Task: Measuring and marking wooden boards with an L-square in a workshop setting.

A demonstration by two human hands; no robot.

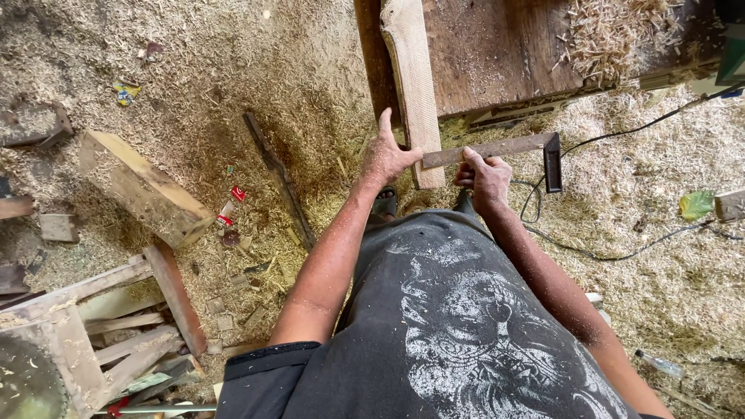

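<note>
Looking down, I see sawdust and shavings carpeting the floor [256, 93] across the frame. At upper centre my left hand [388, 157] rests spread against the pale plank [414, 85], while my right hand [485, 178] grips the metal square [508, 147] beside the dark workbench [497, 46].

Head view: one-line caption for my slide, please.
Left hand steadies pale wooden plank; right hand holds rusty metal try square across it.

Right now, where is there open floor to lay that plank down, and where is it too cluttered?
Open sawdust floor lies left of the workbench, above the wooden block. Another patch lies at right, beyond the black cable. Crowded: the scrap frame pieces lower left. The left hand steadies the plank; the right hand grips the square.
</note>
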